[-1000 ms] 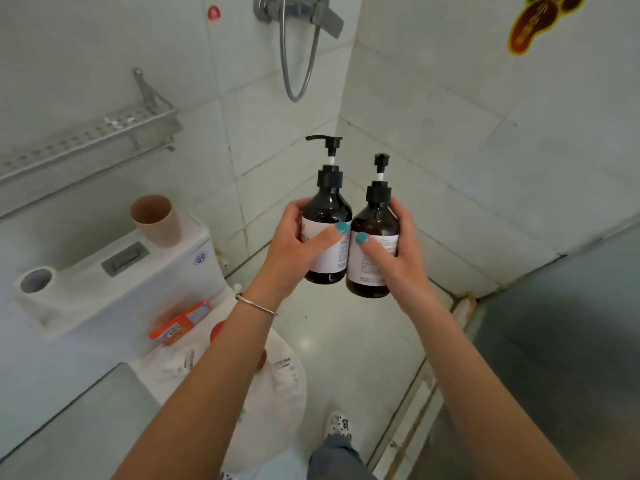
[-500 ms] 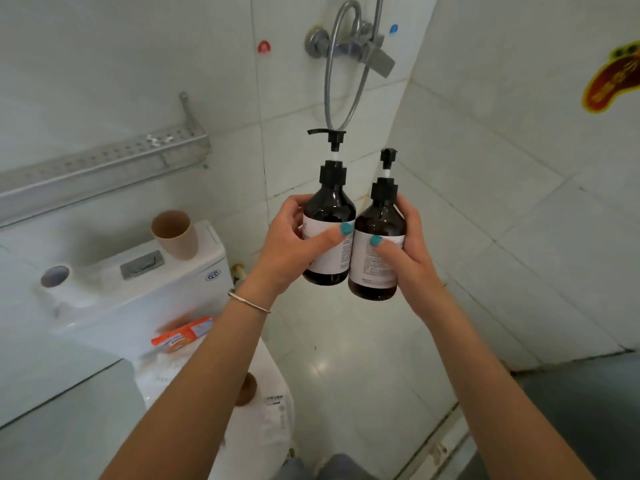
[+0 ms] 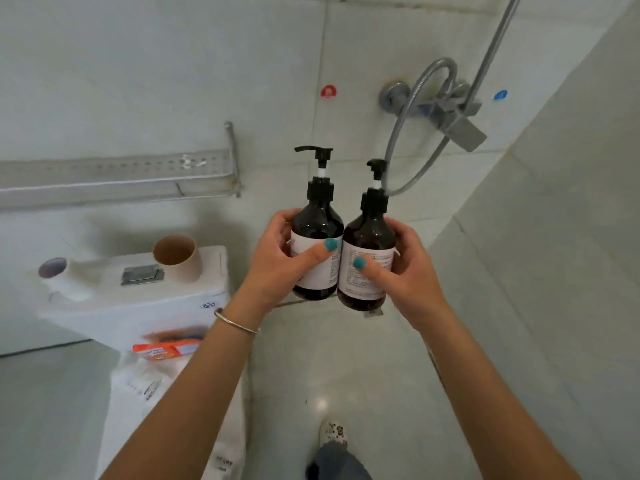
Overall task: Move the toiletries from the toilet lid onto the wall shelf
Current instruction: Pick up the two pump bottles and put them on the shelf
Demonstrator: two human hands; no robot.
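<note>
Two dark brown pump bottles with white labels are held upright in the air, side by side and touching. My left hand grips the left pump bottle. My right hand grips the right pump bottle. The metal wall shelf hangs on the tiles to the upper left of the bottles, above the toilet tank. An orange box lies on the white toilet lid at lower left, partly hidden by my left forearm.
A tan cup and a white roll stand on the toilet tank. A shower valve with a hose sticks out of the wall right above the bottles. My shoe is on the tiled floor.
The view has tilted up and turned left, so the shelf and shower valve sit lower and nearer the centre. Both hands keep the bottles together in front of me.
</note>
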